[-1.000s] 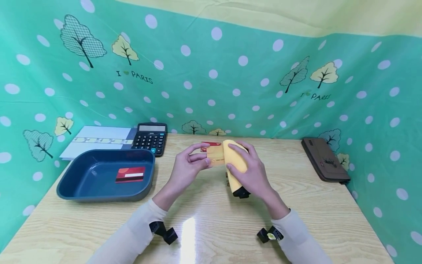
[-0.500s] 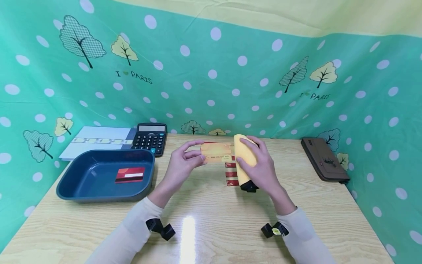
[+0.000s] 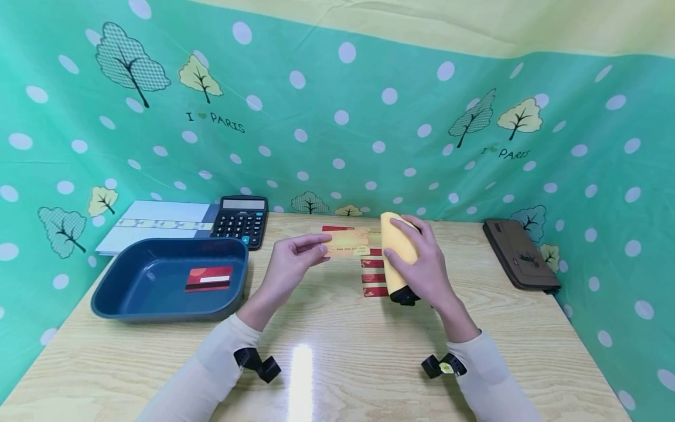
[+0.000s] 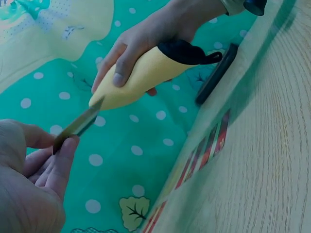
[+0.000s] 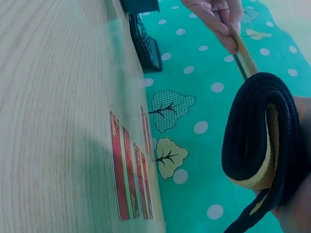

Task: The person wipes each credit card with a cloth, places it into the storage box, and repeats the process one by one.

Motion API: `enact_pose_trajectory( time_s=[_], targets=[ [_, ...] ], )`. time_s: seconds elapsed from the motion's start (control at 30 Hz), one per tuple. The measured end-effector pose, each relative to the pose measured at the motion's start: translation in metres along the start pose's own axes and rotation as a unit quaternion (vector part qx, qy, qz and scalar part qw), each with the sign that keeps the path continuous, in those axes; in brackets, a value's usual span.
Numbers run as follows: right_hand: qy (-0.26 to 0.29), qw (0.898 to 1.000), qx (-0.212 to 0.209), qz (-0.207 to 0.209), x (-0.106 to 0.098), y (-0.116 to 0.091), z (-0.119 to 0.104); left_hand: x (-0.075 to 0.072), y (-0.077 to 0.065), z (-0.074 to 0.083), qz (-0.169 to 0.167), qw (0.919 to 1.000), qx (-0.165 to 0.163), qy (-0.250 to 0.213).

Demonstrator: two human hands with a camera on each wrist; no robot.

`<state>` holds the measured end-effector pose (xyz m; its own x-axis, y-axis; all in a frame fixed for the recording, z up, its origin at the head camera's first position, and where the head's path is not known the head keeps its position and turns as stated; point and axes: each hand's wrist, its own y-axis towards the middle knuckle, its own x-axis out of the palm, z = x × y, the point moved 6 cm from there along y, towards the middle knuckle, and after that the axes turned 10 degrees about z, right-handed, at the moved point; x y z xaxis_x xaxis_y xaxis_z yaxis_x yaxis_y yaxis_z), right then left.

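Note:
My left hand (image 3: 290, 264) pinches a gold bank card (image 3: 348, 242) by its left end, thumb against fingers. In the left wrist view the card (image 4: 80, 124) is edge-on, its far end in line with the cloth. My right hand (image 3: 422, 258) grips a rolled yellow cloth (image 3: 398, 252) with black trim, just right of the card. The right wrist view shows the roll's black end (image 5: 250, 131) and its layers. Below the hands, several red-and-gold cards (image 3: 373, 278) lie in an overlapping row on the table, partly hidden by the cloth and the held card.
A blue plastic basin (image 3: 169, 310) stands at the left with one red card (image 3: 208, 279) lying inside. Behind it are a black calculator (image 3: 239, 223) and a pale folder (image 3: 163, 214). A brown zip wallet (image 3: 519, 255) lies at the right edge. A patterned curtain (image 3: 337, 140) encloses the table (image 3: 337, 363).
My right hand has moved right with the rolled cloth, off the card's face, uncovering it and the row of cards below. The left hand has shifted slightly left, still pinching the card.

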<state>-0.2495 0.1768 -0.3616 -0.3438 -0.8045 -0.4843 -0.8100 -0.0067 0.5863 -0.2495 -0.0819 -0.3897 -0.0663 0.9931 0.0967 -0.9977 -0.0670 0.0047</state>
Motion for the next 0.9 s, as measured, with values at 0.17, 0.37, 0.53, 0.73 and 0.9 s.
enact_pose_trajectory(
  time_s=[0.17,0.37,0.53,0.73,0.9],
  targets=[
    [0.000,1.000,0.001,0.001,-0.001,0.001,0.000,0.000,-0.001,0.001,-0.003,1.0000,-0.003,-0.001],
    [0.003,1.000,0.004,-0.001,-0.001,0.001,0.000,0.002,0.000,0.000,-0.012,0.9999,-0.002,0.000],
    [0.001,1.000,0.008,-0.002,-0.001,0.000,0.001,0.002,0.001,-0.001,-0.011,0.9999,0.002,-0.004],
    [0.000,1.000,0.009,-0.004,-0.001,0.000,0.001,-0.003,0.002,-0.001,0.020,0.9997,-0.001,-0.015],
    [-0.001,1.000,0.008,-0.005,-0.001,0.000,0.001,-0.008,0.003,0.000,0.054,0.9985,-0.003,0.002]
  ],
)
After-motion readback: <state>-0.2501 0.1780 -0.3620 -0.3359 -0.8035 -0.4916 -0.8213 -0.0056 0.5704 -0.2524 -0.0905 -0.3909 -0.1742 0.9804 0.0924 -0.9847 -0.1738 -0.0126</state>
